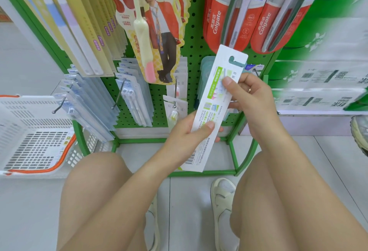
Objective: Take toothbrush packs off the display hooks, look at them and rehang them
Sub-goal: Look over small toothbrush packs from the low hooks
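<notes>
Here's the looking-over step: one toothbrush pack is off the rack and held tilted in front of the green pegboard, printed back facing up. The left hand grips its lower half, thumb pressed on the card; the right hand pinches the upper part, thumb on top, just under the hang slot. So both hands are clamped on the same pack, near each other but not touching.

Next, I'd say, comes rehanging: the slot has to be lined up with a bare hook just behind the right hand and slid on.

Crowding is the snag: big red packs dangle right above, teal packs sit behind. A white basket stands off to the left.
</notes>
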The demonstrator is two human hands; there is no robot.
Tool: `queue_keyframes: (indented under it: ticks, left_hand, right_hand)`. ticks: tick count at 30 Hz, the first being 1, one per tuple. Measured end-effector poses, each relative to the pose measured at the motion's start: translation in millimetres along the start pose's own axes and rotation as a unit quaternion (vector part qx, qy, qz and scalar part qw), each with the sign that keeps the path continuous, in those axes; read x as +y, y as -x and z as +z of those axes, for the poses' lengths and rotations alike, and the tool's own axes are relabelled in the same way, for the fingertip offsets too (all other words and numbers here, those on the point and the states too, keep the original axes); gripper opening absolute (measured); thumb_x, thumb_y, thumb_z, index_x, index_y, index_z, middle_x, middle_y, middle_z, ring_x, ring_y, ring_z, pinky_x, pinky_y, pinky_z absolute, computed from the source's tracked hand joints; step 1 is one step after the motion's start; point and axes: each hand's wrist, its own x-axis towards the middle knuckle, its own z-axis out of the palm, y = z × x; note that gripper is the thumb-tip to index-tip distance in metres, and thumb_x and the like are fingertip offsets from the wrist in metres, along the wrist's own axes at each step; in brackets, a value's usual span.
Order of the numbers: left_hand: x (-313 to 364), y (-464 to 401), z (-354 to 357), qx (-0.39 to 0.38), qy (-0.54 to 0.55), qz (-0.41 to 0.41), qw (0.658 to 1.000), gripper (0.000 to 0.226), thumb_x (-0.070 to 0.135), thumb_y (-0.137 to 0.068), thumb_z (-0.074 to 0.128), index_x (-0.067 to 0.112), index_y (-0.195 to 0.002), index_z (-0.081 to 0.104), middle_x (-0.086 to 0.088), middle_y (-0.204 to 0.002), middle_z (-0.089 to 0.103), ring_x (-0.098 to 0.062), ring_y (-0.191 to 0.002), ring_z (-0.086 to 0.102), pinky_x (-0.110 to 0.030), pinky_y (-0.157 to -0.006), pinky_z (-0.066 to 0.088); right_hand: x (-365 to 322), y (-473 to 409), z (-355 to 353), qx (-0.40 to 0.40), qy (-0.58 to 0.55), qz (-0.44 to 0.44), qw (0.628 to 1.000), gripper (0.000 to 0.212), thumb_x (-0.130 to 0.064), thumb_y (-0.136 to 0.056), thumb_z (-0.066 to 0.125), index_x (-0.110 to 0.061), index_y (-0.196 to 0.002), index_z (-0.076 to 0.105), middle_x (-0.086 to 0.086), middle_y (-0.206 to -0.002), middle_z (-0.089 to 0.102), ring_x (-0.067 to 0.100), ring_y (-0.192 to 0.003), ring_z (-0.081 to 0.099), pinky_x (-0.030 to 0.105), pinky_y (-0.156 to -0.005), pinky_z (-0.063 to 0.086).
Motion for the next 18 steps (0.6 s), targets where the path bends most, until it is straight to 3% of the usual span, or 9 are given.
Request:
queue_keyframes:
  ticks: [1,3,6,10,13,15,18]
  left_hand:
    - [3,-1,0,-0.007,0.014,-0.014,1.000,0.023,0.033,-0.099,0.040,0.028,-0.113,0.058,-0.008,-0.110,0.070,-0.007,-0.087,0.072,-0.016,-0.073,0.054]
    - [5,-2,-5,-0.043,0.038,-0.044,0.997,0.056,0.060,-0.086,0.021,0.032,-0.118,0.057,-0.006,-0.112,0.072,-0.015,-0.102,0.070,-0.022,-0.087,0.053]
    - [5,-2,-9,-0.076,0.063,-0.049,0.994,0.063,0.063,-0.084,0.016,0.033,-0.122,0.057,-0.006,-0.114,0.072,-0.023,-0.108,0.068,-0.032,-0.099,0.050]
    - [-3,-5,-5,-0.042,0.055,-0.047,0.997,0.057,0.066,-0.088,0.025,0.028,-0.115,0.059,-0.001,-0.092,0.070,-0.022,-0.082,0.066,-0.041,-0.094,0.052]
    - [-11,-4,-4,-0.003,-0.066,-0.019,0.998,0.055,0.079,-0.084,0.027,0.041,-0.112,0.055,0.012,-0.089,0.058,-0.012,-0.080,0.058,-0.035,-0.084,0.053]
    - [-16,-2,-4,0.011,-0.188,-0.003,0.982,0.050,0.078,-0.086,0.020,0.045,-0.110,0.049,0.018,-0.093,0.053,-0.007,-0.087,0.055,-0.031,-0.087,0.048]
    - [-24,-3,-5,0.025,-0.347,0.025,0.937,0.060,0.071,-0.090,0.023,0.038,-0.139,0.034,0.012,-0.129,0.050,-0.010,-0.118,0.048,-0.035,-0.100,0.040]
  right_hand:
    - [-1,0,-1,-0.007,-0.016,0.002,1.000,0.011,-0.022,-0.086,0.066,-0.012,-0.088,0.061,-0.008,-0.070,0.073,0.010,-0.069,0.069,0.027,-0.063,0.056]
    - [-2,0,-2,-0.017,-0.044,0.004,0.999,0.023,-0.031,-0.078,0.066,-0.013,-0.091,0.062,-0.007,-0.075,0.073,0.009,-0.070,0.068,0.024,-0.064,0.054]
    - [-3,0,-4,-0.041,-0.057,0.000,0.997,0.029,-0.032,-0.076,0.064,-0.010,-0.096,0.063,-0.007,-0.079,0.074,0.009,-0.072,0.067,0.023,-0.065,0.052]
    - [0,1,-2,-0.059,-0.039,0.015,0.997,0.024,-0.028,-0.079,0.066,-0.011,-0.095,0.064,-0.003,-0.082,0.074,0.012,-0.073,0.069,0.025,-0.066,0.055]
    - [4,-1,1,0.019,0.044,-0.003,0.999,0.021,-0.030,-0.085,0.069,-0.019,-0.102,0.063,-0.005,-0.085,0.071,0.010,-0.071,0.068,0.026,-0.062,0.055]
    - [3,-1,2,0.049,0.067,-0.025,0.996,0.024,-0.039,-0.089,0.064,-0.025,-0.107,0.063,-0.005,-0.092,0.069,0.011,-0.073,0.070,0.028,-0.063,0.057]
    - [0,2,3,0.037,0.082,-0.029,0.996,0.012,-0.043,-0.092,0.057,-0.037,-0.086,0.065,-0.019,-0.075,0.068,0.008,-0.064,0.067,0.034,-0.066,0.059]
